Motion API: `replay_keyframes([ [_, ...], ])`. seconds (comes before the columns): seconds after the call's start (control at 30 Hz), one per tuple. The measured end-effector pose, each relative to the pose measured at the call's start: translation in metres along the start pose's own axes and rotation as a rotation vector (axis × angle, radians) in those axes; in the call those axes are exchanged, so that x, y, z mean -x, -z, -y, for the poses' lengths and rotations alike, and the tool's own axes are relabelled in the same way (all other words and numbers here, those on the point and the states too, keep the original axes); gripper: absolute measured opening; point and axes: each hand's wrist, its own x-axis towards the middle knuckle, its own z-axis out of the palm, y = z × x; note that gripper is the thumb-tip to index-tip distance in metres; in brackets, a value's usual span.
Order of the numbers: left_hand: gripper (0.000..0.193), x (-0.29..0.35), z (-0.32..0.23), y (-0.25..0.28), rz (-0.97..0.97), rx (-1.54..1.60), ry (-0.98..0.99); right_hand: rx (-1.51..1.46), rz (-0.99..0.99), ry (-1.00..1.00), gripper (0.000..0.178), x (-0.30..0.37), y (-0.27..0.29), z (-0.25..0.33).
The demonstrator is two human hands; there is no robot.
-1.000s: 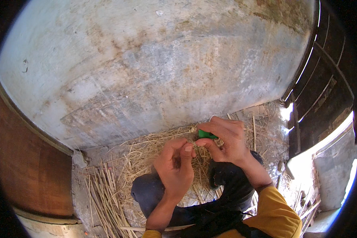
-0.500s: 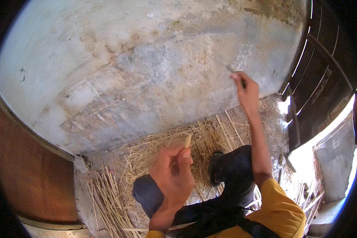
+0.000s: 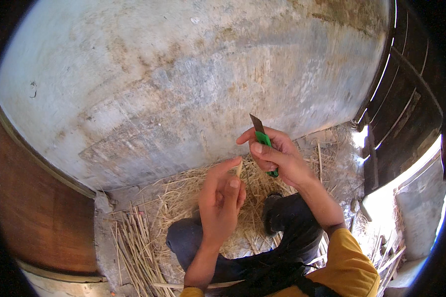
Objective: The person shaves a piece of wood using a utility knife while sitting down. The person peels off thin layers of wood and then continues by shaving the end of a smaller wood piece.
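The right hand (image 3: pixel 277 157) is closed around a green utility knife (image 3: pixel 263 143), fingers wrapped over the handle and thumb laid along its side; the grey blade sticks up and to the left out of the fist. Just left of and slightly below the knife, the left hand (image 3: pixel 222 200) pinches a short pale stick (image 3: pixel 239 169) between thumb and forefinger, the other fingers curled in beside them. The stick's tip shows above the fingertips, near the knife but not touching it. Below the knife, a heap of loose straw (image 3: pixel 183 198) covers the ground, and the person's dark-trousered knees (image 3: pixel 287 222) are folded over it. Well left of the knife and lower, a bundle of straight cut stalks (image 3: pixel 134 242) lies on the floor. Behind the knife rises a weathered grey wall (image 3: pixel 183 84).
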Motion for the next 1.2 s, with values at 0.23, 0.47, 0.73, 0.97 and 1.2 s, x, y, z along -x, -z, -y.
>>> replay_keyframes([
  [0.23, 0.035, 0.002, -0.006, 0.005, 0.074, 0.069, 0.139, -0.046, -0.037, 0.086, 0.026, 0.008, -0.001, -0.013],
  [0.47, 0.033, 0.002, 0.005, -0.005, 0.0, 0.113, 0.071, -0.018, -0.013, 0.103, 0.019, 0.009, 0.001, -0.02],
  [0.73, 0.02, 0.001, 0.013, -0.004, 0.003, 0.026, 0.054, -0.126, -0.077, 0.016, 0.026, 0.014, -0.001, -0.021],
  [0.97, 0.019, 0.007, -0.002, -0.003, -0.009, 0.072, 0.107, -0.072, -0.168, 0.296, 0.033, 0.016, 0.004, -0.024],
  [1.2, 0.016, 0.008, 0.0, -0.003, -0.043, 0.074, 0.032, 0.768, -0.037, 0.711, 0.033, 0.019, 0.011, -0.023],
])
